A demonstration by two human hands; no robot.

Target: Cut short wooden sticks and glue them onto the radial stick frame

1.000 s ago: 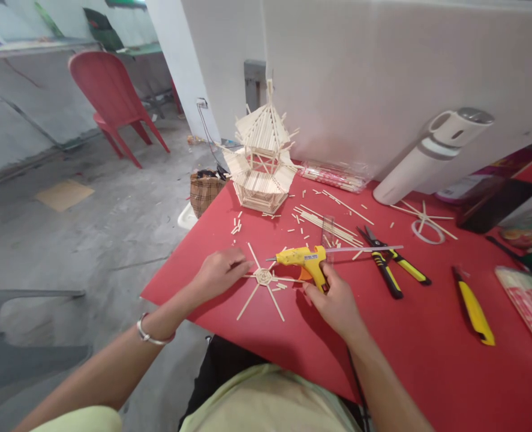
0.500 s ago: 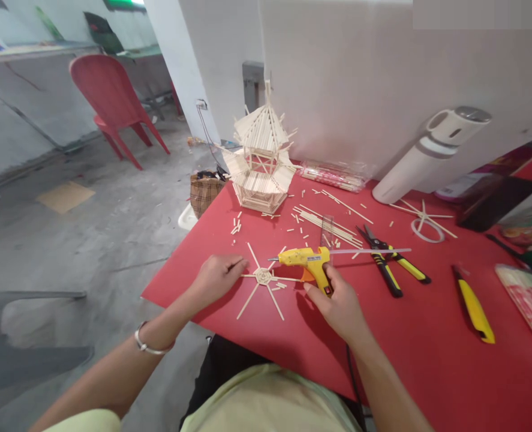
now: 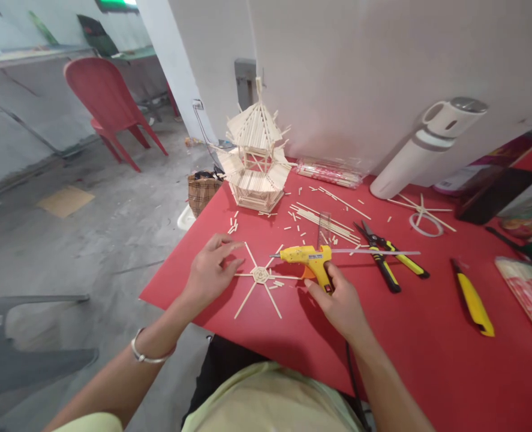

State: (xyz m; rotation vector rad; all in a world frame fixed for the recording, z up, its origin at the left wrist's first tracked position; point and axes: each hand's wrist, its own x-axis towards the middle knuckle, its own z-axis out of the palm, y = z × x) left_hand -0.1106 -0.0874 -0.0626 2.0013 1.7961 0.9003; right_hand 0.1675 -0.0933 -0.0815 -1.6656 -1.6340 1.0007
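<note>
My right hand [image 3: 337,300] is wrapped round the handle of a yellow hot glue gun [image 3: 308,257]. Its nozzle points left above the table, and a clear glue stick [image 3: 378,252] juts from its back. Below the nozzle lies a flat six-spoked frame of thin wooden sticks [image 3: 260,275] with a small hexagonal web at its centre. My left hand [image 3: 212,270] hovers over the left side of the frame, thumb and forefinger apart, fingertips close to the upper-left spoke. Nothing shows between those fingers. Short cut stick pieces [image 3: 277,283] lie just right of the hub.
A stick-built pagoda [image 3: 257,162] stands at the table's far left corner. Loose sticks [image 3: 326,221], cutting pliers [image 3: 382,255] and a yellow utility knife [image 3: 475,300] lie on the red table [image 3: 409,348]. Behind them stand a white flask [image 3: 421,153] and a second spoked frame [image 3: 422,210].
My left hand has lifted a little away from the hub, and its thumb and forefinger have spread. The glue gun has barely moved. The whole view has shifted slightly.
</note>
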